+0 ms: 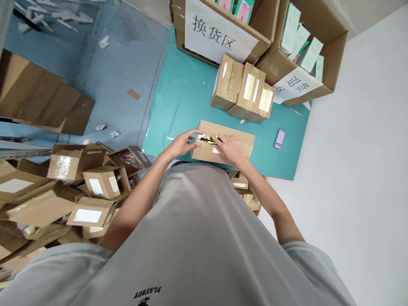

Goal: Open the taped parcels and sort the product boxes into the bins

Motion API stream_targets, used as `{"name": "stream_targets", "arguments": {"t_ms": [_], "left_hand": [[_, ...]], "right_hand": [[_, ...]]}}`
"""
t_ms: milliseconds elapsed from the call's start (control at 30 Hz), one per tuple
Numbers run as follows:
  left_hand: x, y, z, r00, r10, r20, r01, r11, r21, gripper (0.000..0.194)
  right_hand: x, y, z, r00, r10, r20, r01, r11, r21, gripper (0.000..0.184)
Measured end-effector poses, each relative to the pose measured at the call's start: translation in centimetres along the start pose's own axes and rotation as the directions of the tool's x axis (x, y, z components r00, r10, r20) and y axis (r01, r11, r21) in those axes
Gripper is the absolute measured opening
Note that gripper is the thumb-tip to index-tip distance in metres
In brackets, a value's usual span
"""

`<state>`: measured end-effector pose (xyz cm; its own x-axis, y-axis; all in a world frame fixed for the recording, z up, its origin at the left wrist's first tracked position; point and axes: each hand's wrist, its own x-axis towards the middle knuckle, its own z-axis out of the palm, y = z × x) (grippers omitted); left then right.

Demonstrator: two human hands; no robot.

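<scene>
A taped cardboard box (237, 132) lies in front of me at the near edge of the green table. My right hand (230, 148) is over its top, fingers closed on a yellow and black box cutter (208, 140). The cutter's tip points left, at the tape near the box's left end. At that left end is my left hand (183, 143), thumb and fingers apart, with fingertips touching the box's edge. Part of a white label shows under my right hand.
Three smaller taped boxes (247, 91) stand farther back. Behind them are two large open cartons (270, 59) with paper signs, holding pink, green and white packages. A blurred-out object (279, 139) lies to the right. Opened boxes (92, 182) pile up at left; a white wall (357, 148) bounds the right.
</scene>
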<state>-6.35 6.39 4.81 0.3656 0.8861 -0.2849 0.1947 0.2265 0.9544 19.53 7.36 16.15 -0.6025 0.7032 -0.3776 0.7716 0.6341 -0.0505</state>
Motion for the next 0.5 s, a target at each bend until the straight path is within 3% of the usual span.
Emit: {"name": "stream_targets", "arguments": {"t_ms": [500], "left_hand": [[-0.07, 0.33, -0.14, 1.0, -0.016, 0.001, 0.016, 0.999, -0.039, 0.078]], "right_hand": [[0.67, -0.1, 0.06, 1.0, -0.024, 0.009, 0.024, 1.0, -0.012, 0.046]]}}
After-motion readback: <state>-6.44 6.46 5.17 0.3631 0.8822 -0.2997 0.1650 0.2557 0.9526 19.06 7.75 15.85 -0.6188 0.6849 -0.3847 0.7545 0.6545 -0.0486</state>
